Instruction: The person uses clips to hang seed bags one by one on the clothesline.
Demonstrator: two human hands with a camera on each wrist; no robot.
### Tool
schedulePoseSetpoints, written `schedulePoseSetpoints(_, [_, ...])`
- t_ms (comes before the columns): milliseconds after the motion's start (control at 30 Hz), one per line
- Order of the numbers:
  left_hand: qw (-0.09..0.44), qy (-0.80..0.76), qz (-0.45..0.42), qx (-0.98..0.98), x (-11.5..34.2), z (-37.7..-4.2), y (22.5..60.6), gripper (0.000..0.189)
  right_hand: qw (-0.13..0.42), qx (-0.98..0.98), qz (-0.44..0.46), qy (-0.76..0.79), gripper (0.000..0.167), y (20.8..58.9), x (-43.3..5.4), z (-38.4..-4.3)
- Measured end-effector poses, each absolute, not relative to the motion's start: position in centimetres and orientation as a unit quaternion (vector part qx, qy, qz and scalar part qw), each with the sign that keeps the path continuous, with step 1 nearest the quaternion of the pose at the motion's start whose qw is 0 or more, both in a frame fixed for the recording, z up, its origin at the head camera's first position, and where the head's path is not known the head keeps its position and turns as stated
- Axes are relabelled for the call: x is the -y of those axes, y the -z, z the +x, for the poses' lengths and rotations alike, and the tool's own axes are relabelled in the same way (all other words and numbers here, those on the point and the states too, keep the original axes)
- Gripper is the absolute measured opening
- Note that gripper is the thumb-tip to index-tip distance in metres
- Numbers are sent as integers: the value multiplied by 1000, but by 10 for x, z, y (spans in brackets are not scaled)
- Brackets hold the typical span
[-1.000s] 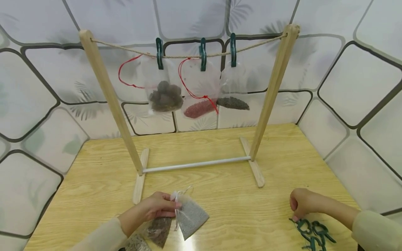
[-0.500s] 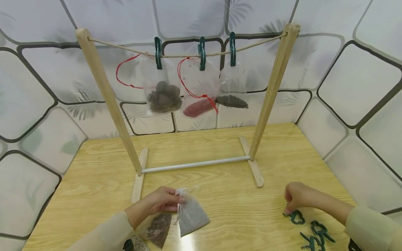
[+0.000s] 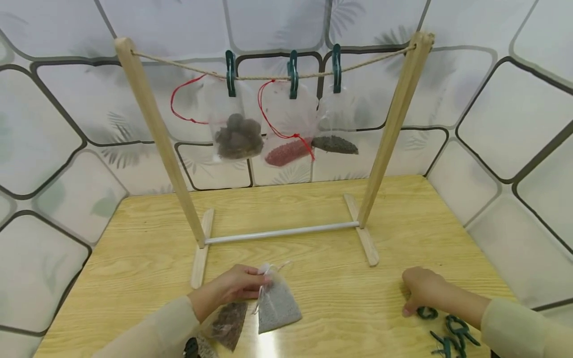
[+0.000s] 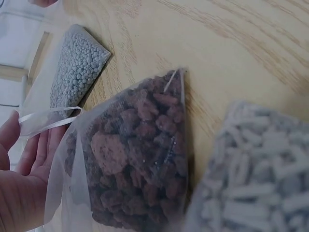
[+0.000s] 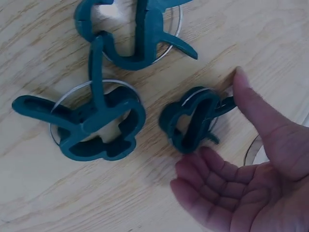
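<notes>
Near the table's front, my left hand [image 3: 239,283] pinches the gathered neck of a sheer drawstring bag of grey granules [image 3: 278,309], its white ribbon trailing. Beneath that hand lies a bag of reddish-brown stones [image 4: 135,154], and beside it a bag of pale short pieces [image 4: 260,179]. My right hand [image 3: 425,288] is low over the table at a dark green spring clip [image 5: 190,121]. In the right wrist view its thumb is at one clip handle and the curved fingers are just below the clip, with a gap between thumb and fingers.
A wooden stand [image 3: 156,134] with a white crossbar [image 3: 282,232] carries a rope [image 3: 371,60]. Green clips hold bags of dark stones [image 3: 238,138], pink granules [image 3: 286,152] and black granules [image 3: 334,144] on it. Other green clips [image 3: 452,335] lie at front right.
The left hand has moved slightly right with the bag of grey granules. The right hand has drawn one green clip left, away from the others, and its fingertips now stand beside that clip.
</notes>
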State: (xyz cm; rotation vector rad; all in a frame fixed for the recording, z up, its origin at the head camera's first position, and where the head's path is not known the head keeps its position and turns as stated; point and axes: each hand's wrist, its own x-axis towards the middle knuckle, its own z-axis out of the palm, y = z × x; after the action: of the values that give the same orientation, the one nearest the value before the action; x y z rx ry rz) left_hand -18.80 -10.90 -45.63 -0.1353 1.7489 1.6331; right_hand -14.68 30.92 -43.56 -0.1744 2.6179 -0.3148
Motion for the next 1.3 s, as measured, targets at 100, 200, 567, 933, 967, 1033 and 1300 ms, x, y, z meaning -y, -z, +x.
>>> schedulePoseSetpoints(100, [358,-647,-50,-672,107,-188,458,4,246,-961,-63,112,49,435,-309,-145])
schedulePoseSetpoints(200, [350,-661,-42,-662,105,-189,460,3,242,-962,-76,106,48,435,-311,-146])
schedulePoseSetpoints(567, [347,-663,-32,-663,100,-189,464,4,207,-951,-103,204,36,447,-305,-148])
schedulePoseSetpoints(933, [346,-655,-40,-670,100,-192,463,5,317,-865,34,387,22,434,-303,-164])
schedulePoseSetpoints(967, [346,-654,-39,-672,100,-192,463,6,333,-854,50,396,21,434,-304,-166])
schedulePoseSetpoints(1033, [347,-648,-37,-677,100,-192,463,8,362,-831,78,415,19,434,-307,-169])
schedulePoseSetpoints(1300, [352,-636,-37,-686,102,-193,462,8,408,-714,155,548,23,437,-316,-176])
